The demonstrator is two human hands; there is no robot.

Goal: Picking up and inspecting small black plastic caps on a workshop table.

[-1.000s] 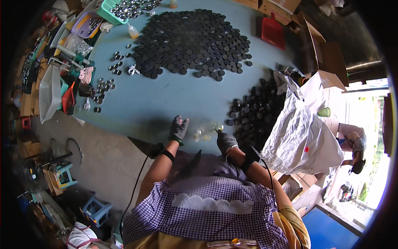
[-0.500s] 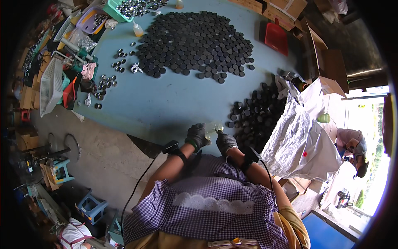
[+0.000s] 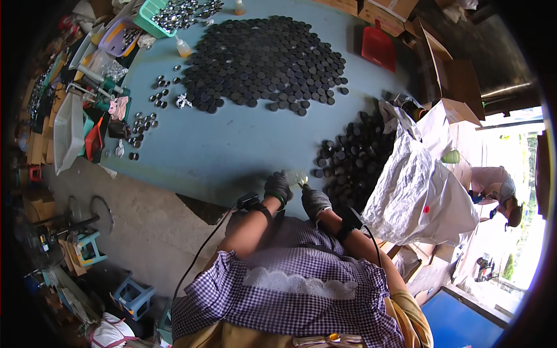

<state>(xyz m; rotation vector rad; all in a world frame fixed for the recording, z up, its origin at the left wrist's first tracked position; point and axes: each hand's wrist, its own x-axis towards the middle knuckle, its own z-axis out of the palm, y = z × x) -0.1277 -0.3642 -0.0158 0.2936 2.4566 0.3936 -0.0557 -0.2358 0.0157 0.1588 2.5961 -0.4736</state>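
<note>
Both my hands wear dark gloves and meet at the near edge of the blue table (image 3: pixel 232 145). My left hand (image 3: pixel 278 187) and my right hand (image 3: pixel 314 200) together hold a small pale clear object (image 3: pixel 295 176), blurred, between the fingertips. Just right of my hands lies a heap of black round caps (image 3: pixel 354 159). A much larger spread of black round caps (image 3: pixel 267 58) covers the far middle of the table.
A big white plastic sack (image 3: pixel 418 185) stands at the right. Small shiny metal parts (image 3: pixel 142 122) lie at the left, with a green basket (image 3: pixel 159 14), a red dustpan (image 3: pixel 378 46) and cardboard boxes (image 3: pixel 447 69) at the back. Another person (image 3: pixel 493 188) bends at far right. Stools stand below left.
My left hand has moved right and nearer, closing in on my right hand; both now hold the pale object at the table's near edge. The camera view shifted slightly.
</note>
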